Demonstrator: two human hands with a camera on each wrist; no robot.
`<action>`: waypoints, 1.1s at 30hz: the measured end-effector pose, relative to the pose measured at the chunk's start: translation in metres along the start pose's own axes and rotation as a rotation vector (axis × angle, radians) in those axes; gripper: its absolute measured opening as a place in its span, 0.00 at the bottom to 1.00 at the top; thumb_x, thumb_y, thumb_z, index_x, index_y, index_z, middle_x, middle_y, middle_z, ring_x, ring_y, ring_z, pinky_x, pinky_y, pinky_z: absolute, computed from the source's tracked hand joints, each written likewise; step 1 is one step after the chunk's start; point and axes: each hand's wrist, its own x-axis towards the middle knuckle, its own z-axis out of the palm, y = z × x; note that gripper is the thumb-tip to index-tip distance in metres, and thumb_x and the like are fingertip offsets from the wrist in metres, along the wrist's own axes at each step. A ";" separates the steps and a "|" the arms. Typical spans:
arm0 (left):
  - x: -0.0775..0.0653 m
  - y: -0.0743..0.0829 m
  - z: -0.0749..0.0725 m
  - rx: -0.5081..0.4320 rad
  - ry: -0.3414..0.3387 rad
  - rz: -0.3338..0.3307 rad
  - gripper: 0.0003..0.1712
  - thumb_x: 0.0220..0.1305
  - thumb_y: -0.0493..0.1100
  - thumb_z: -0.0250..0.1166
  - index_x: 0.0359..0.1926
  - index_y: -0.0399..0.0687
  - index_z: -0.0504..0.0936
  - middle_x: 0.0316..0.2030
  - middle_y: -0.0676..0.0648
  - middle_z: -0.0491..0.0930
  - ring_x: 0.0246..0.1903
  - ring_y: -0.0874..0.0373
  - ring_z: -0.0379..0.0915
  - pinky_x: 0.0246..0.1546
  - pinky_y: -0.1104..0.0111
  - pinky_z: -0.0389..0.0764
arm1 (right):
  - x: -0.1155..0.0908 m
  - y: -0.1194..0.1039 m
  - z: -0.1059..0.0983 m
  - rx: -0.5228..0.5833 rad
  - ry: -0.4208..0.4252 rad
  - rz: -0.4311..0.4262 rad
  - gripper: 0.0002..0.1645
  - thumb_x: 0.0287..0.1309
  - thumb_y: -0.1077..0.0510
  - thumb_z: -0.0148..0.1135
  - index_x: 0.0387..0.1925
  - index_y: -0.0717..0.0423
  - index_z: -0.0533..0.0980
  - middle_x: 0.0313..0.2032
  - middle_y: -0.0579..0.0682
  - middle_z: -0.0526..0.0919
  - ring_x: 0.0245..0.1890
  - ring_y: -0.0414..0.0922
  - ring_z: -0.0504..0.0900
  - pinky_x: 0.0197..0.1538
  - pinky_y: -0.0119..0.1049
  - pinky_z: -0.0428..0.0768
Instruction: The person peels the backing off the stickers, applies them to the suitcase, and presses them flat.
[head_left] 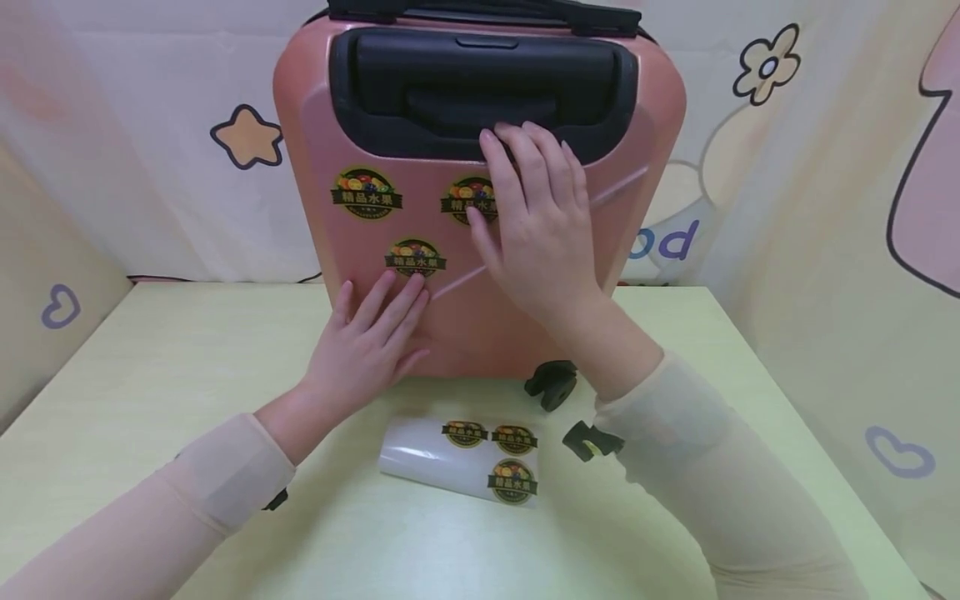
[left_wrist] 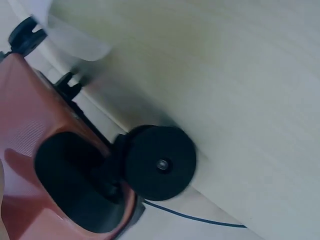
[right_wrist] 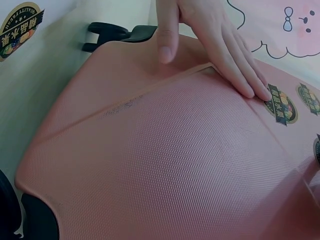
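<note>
The suitcase (head_left: pixel 480 333) stands at 12 o'clock on the table (head_left: pixel 187 350); the left hand (head_left: pixel 367 342), straight-fingered, touches the lowest sticker's (head_left: pixel 415 254) bottom edge, and the right hand (head_left: pixel 543 225), relaxed and gripping nothing, lies at 1 o'clock on the suitcase. The shell looks stiff, slick and bulky and may roll on its wheels (head_left: pixel 552 383), so the black handle (head_left: pixel 480 104) or sides seem the best hold; the glossy sheet (head_left: pixel 427 450) at 6 o'clock looks light, bendy, best pinched by an edge. Tabletop stretches toward 9 o'clock, with cloth (head_left: pixel 187 208) near behind.
</note>
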 end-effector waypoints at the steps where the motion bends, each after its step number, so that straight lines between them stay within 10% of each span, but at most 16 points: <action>1: -0.002 0.000 0.001 -0.007 -0.004 0.004 0.34 0.72 0.58 0.39 0.67 0.40 0.61 0.68 0.44 0.57 0.67 0.43 0.49 0.61 0.42 0.49 | 0.000 0.000 0.000 0.000 0.000 0.001 0.32 0.64 0.48 0.48 0.64 0.63 0.63 0.60 0.61 0.66 0.63 0.55 0.58 0.68 0.46 0.47; 21: -0.028 0.005 -0.009 -0.162 -0.032 0.114 0.26 0.71 0.47 0.40 0.62 0.42 0.70 0.66 0.42 0.61 0.66 0.45 0.54 0.60 0.44 0.56 | -0.019 -0.002 -0.007 0.061 -0.009 -0.086 0.29 0.57 0.53 0.59 0.59 0.61 0.69 0.63 0.64 0.63 0.65 0.57 0.58 0.67 0.48 0.52; 33: -0.033 0.015 -0.019 -0.293 -0.098 0.117 0.26 0.72 0.49 0.39 0.53 0.40 0.78 0.57 0.40 0.72 0.52 0.45 0.72 0.50 0.55 0.73 | -0.086 -0.014 -0.010 0.275 -0.271 -0.140 0.23 0.52 0.57 0.65 0.51 0.61 0.76 0.55 0.58 0.74 0.56 0.53 0.71 0.59 0.45 0.69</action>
